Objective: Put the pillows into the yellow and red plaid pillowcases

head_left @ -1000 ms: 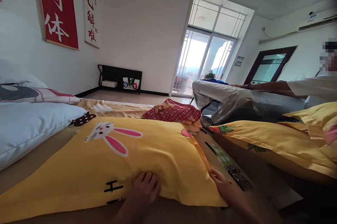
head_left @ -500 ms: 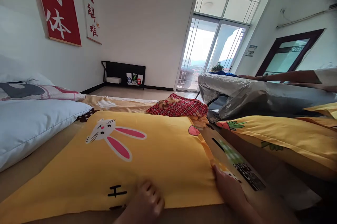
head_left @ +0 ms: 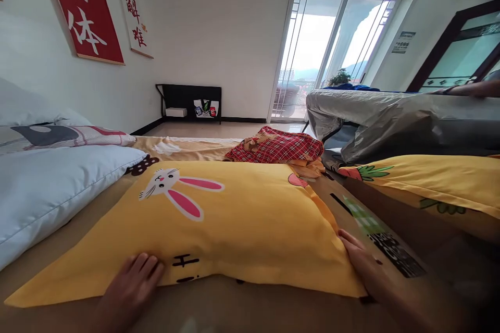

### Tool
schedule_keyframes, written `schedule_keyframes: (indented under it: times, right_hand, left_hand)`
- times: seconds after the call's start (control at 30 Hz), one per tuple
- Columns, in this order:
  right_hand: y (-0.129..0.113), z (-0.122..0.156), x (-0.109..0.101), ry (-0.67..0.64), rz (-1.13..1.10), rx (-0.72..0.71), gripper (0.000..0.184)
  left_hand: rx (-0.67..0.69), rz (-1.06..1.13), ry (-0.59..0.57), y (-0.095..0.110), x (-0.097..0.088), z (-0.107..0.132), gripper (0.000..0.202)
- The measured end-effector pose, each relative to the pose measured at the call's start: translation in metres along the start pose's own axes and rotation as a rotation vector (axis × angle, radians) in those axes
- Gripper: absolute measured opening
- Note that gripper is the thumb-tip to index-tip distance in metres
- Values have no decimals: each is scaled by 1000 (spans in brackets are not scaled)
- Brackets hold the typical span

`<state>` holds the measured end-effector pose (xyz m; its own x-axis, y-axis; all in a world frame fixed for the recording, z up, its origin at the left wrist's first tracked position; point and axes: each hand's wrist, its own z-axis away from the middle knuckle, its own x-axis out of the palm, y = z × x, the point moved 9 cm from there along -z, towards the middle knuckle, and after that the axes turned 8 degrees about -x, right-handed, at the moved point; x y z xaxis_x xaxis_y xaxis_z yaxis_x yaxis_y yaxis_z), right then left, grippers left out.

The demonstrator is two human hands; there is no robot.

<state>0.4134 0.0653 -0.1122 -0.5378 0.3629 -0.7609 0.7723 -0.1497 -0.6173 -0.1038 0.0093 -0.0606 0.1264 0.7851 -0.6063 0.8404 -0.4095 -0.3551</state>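
Note:
A yellow pillow, with a white rabbit print and black letters on its case, lies flat across the table before me. At its near edge, left of the letters, my left hand is closed, the bent fingers on top of the cloth and the thumb hidden. Along the pillow's right end, by the folded hem of the case, my right hand grips the edge; some of its fingers are out of sight. The case's near left corner lies flat and pointed.
White pillows lie at the left. A red plaid cloth is beyond the far edge. To the right lies another yellow pillow. Behind it stands a plastic-covered table with another person's arm over it.
My left hand has moved left along the near edge, from right of the letters to left of them. The pillow's near edge now bulges upward in the middle. The view has shifted slightly.

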Motion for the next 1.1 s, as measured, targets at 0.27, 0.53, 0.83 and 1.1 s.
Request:
schedule_keyframes:
  times: [0.27, 0.53, 0.83, 1.1]
  right_hand:
    - [-8, -6, 10, -17, 363, -171, 37]
    - [-1, -18, -9, -22, 558, -235, 29]
    - [-255, -58, -49, 327, 283, -830, 45]
    - [-225, -99, 96, -228, 201, -587, 57]
  left_hand:
    - [41, 260, -5, 6, -35, -12, 39]
    - [-160, 627, -792, -2, 8, 1, 21]
    - [-468, 414, -509, -79, 36, -227, 40]
    - [-667, 264, -673, -101, 194, -175, 51]
